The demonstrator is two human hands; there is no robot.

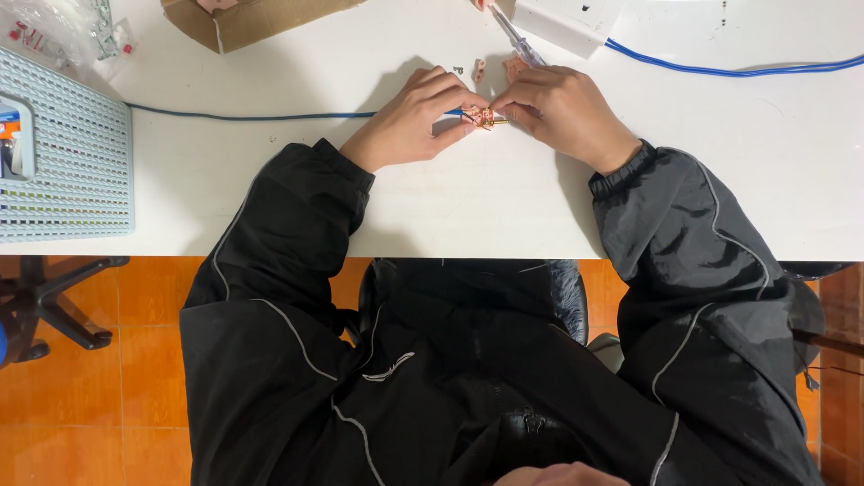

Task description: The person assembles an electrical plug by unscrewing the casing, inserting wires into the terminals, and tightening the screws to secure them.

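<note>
Both hands pinch small copper part [484,117] between fingertips (blue cable [252,115] attached).

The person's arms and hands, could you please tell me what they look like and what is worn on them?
Both hands, left hand and right hand, are bare: no gloves visible. The arms wear a black jacket with thin light piping along the sleeves and ribbed cuffs.

White table [468,207] spans the upper half of the frame. On it lie a pale blue perforated basket [63,162] at left, a cardboard box [252,18] at upper centre-left, and a white box [567,20] at upper right. A blue cable [243,115] crosses left of centre, and another blue cable [738,70] runs to the right edge.
</note>
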